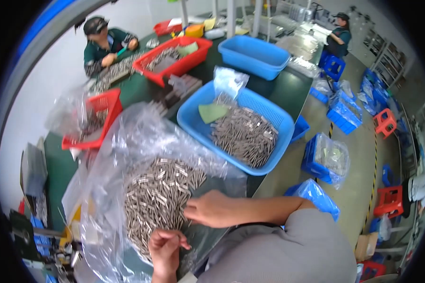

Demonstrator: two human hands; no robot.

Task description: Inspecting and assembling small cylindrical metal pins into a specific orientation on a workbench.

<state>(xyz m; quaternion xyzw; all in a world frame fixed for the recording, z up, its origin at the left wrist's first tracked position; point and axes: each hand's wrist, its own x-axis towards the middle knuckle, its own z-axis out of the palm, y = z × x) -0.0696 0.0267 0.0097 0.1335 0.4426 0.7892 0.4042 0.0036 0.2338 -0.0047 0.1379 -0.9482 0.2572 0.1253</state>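
A heap of small slim silver-grey metal parts (160, 200) lies on a clear plastic sheet (137, 127) spread over the green table. At the heap's right edge is my right hand (212, 209), its fingers bent together against the parts. Whatever those fingers hold is hidden. Nearer to me, my left hand (166, 247) is at the heap's lower edge, palm turned partly up and fingers curled in toward the thumb. Anything between those fingertips is too small to make out. Beyond my right hand, a blue basket (186, 111) holds more such parts, a green slip (212, 113) and a clear bag (230, 81).
Red bins (200, 49) with metal parts stand at the far left, near a seated person (104, 47). Another blue tub (255, 56) stands farther back. On the floor to the right are blue crates (343, 115) and a red stool (386, 123). A second person (340, 37) sits far right.
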